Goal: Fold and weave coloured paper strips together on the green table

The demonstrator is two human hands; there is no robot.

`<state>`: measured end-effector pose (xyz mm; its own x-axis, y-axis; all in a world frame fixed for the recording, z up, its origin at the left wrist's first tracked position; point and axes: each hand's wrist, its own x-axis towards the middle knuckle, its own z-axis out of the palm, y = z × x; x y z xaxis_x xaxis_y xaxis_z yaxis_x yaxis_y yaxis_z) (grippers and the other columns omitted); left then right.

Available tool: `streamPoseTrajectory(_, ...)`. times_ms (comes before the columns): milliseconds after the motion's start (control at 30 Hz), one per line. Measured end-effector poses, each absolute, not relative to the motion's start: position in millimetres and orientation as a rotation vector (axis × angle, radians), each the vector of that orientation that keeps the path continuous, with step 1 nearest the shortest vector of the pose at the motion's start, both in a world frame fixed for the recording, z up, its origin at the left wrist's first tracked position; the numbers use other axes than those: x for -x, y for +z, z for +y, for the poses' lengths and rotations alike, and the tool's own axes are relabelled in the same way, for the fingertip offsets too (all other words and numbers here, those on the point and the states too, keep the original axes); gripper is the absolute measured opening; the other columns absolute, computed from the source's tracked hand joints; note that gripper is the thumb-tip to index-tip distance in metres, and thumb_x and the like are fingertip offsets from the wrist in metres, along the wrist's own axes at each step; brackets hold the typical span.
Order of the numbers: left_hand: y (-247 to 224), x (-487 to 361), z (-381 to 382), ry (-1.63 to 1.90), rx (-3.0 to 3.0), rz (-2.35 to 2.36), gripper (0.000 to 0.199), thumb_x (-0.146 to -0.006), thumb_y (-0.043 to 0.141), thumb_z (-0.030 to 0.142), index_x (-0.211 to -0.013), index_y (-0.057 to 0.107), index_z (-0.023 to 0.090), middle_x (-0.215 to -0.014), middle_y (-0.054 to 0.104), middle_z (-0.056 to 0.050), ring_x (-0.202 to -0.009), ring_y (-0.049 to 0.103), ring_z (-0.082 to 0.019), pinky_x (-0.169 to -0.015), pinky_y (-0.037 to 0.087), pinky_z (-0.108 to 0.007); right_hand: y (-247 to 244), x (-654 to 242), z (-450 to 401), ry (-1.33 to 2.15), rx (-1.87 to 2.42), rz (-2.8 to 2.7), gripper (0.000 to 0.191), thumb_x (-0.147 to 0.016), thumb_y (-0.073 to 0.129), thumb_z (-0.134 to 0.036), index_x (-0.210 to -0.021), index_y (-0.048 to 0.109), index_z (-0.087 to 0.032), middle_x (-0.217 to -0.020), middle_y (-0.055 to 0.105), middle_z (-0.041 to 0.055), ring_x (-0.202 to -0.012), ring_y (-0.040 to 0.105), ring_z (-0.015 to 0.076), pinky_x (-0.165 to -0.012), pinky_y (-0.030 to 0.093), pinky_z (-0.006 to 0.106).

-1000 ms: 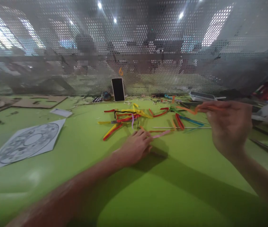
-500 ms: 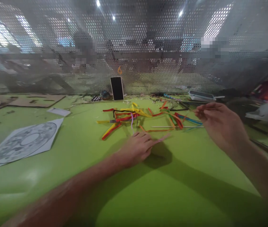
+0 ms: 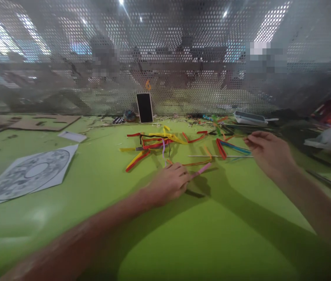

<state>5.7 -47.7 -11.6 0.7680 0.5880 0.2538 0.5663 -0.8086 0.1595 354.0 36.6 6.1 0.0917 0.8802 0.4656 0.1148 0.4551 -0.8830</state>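
Note:
My left hand [image 3: 171, 181] rests low over the green table, its fingers closed on a pink paper strip [image 3: 204, 168] that sticks out to the right. Further right, my right hand [image 3: 267, 152] is raised with thumb and fingertips pinched on the end of a thin orange strip [image 3: 229, 137]. A green strip [image 3: 218, 129] hangs up in the air beside that orange one. Between and beyond the hands lies a loose pile of coloured strips, with yellow [image 3: 171, 136], red [image 3: 156, 146], purple [image 3: 163, 151] and blue [image 3: 237, 147] ones among them. A thin pale stick [image 3: 223, 156] lies nearby.
A phone-like black slab [image 3: 144, 108] leans at the back against a perforated metal screen [image 3: 177, 86]. On the left are a printed circular pattern sheet [image 3: 33, 173] and cut cardboard [image 3: 42, 124]. A white device [image 3: 250, 118] and a plastic bag [image 3: 329, 136] are at right.
My right hand has shifted slightly right and down. The green and orange strips have risen off the pile toward the back. My left hand stays put, still holding the pink strip.

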Motion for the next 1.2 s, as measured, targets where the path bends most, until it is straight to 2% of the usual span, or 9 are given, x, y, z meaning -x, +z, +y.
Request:
streamPoseTrajectory(100, -11.1, -5.4, -47.5, 0.46, -2.88, 0.928, 0.026, -0.099, 0.046, 0.019, -0.117, 0.065, 0.017, -0.106, 0.067, -0.009, -0.103, 0.059, -0.022, -0.091, 0.048, -0.04, 4.5, -343.8, 31.3, 0.767, 1.116, -1.441, 0.008, -0.08, 0.075, -0.033, -0.084, 0.068, -0.032, -0.081, 0.071, -0.0003, -0.074, 0.07, 0.0246, -0.078, 0.06, 0.054)
streamPoseTrajectory(333, -11.7, -5.8, -47.3, 0.447, -2.895, 0.929, 0.029, -0.098, 0.047, 0.018, -0.122, 0.063, 0.017, -0.106, 0.067, -0.009, -0.102, 0.06, -0.023, -0.091, 0.048, -0.041, 4.2, -326.5, 24.9, 0.621, 1.252, -1.442, 0.019, -0.069, 0.084, -0.031, -0.084, 0.072, -0.034, -0.083, 0.075, -0.0035, -0.079, 0.073, 0.0236, -0.086, 0.058, 0.056)
streamPoseTrajectory(467, -11.2, -6.1, -47.6, 0.446, -2.893, 0.921, 0.027, -0.098, 0.048, 0.018, -0.12, 0.063, 0.017, -0.105, 0.067, -0.009, -0.102, 0.06, -0.023, -0.09, 0.049, -0.04, 4.0, -333.4, 30.7, 0.499, 1.202, -1.52, 0.008, -0.075, 0.078, -0.032, -0.075, 0.07, -0.03, -0.077, 0.071, -0.0009, -0.067, 0.07, 0.0213, -0.069, 0.061, 0.046)
streamPoseTrajectory(567, -11.0, -6.1, -48.0, 0.462, -2.893, 0.915, 0.024, -0.098, 0.048, 0.018, -0.115, 0.065, 0.017, -0.105, 0.067, -0.008, -0.102, 0.06, -0.023, -0.089, 0.05, -0.039, 3.9, -334.8, 31.7, 0.399, 1.212, -1.626, 0.008, -0.074, 0.074, -0.026, -0.081, 0.072, -0.025, -0.085, 0.067, 0.003, -0.061, 0.064, 0.0174, -0.055, 0.058, 0.036)
streamPoseTrajectory(633, -11.2, -6.2, -48.1, 0.464, -2.891, 0.915, 0.023, -0.098, 0.048, 0.018, -0.112, 0.066, 0.017, -0.105, 0.067, -0.008, -0.101, 0.06, -0.022, -0.088, 0.05, -0.038, 1.1, -333.8, 31.4, 0.29, 1.232, -1.779, 0.019, -0.076, 0.068, -0.021, -0.093, 0.073, -0.024, -0.097, 0.066, 0.0053, -0.069, 0.064, 0.0177, -0.059, 0.057, 0.036)
streamPoseTrajectory(767, -11.5, -6.5, -48.0, 0.461, -2.885, 0.921, 0.022, -0.096, 0.05, 0.016, -0.11, 0.066, 0.016, -0.104, 0.067, -0.007, -0.1, 0.06, -0.022, -0.088, 0.05, -0.038, -13.5, -329.7, 33.4, 0.021, 1.163, -2.154, 0.031, -0.084, 0.057, -0.021, -0.111, 0.072, -0.03, -0.11, 0.066, 0.0079, -0.098, 0.06, 0.027, -0.089, 0.051, 0.051)
streamPoseTrajectory(933, -10.5, -6.6, -47.7, 0.425, -2.873, 0.941, 0.02, -0.097, 0.05, 0.017, -0.107, 0.067, 0.013, -0.105, 0.068, -0.008, -0.101, 0.059, -0.022, -0.089, 0.049, -0.039, -26.1, -325.8, 37.9, -0.048, 1.196, -2.353, 0.019, -0.091, 0.055, -0.031, -0.095, 0.074, -0.03, -0.087, 0.062, 0.0051, -0.083, 0.057, 0.025, -0.082, 0.05, 0.045)
streamPoseTrajectory(1033, -11.6, -6.1, -47.6, 0.439, -2.876, 0.943, 0.02, -0.097, 0.05, 0.017, -0.107, 0.067, 0.014, -0.105, 0.068, -0.007, -0.1, 0.059, -0.022, -0.089, 0.05, -0.038, -22.6, -326.3, 37.7, -0.091, 1.195, -2.364, 0.017, -0.091, 0.057, -0.035, -0.09, 0.073, -0.027, -0.088, 0.063, 0.0053, -0.084, 0.056, 0.0244, -0.078, 0.049, 0.042)
streamPoseTrajectory(1200, -14.1, -5.8, -47.1, 0.456, -2.86, 0.931, 0.02, -0.097, 0.049, 0.018, -0.107, 0.067, 0.015, -0.105, 0.067, -0.008, -0.103, 0.059, -0.022, -0.089, 0.05, -0.039, 4.1, -327.6, 29.1, -0.037, 1.13, -1.967, 0.016, -0.089, 0.06, -0.043, -0.086, 0.068, -0.029, -0.086, 0.064, 0.0046, -0.082, 0.056, 0.0247, -0.08, 0.047, 0.045)
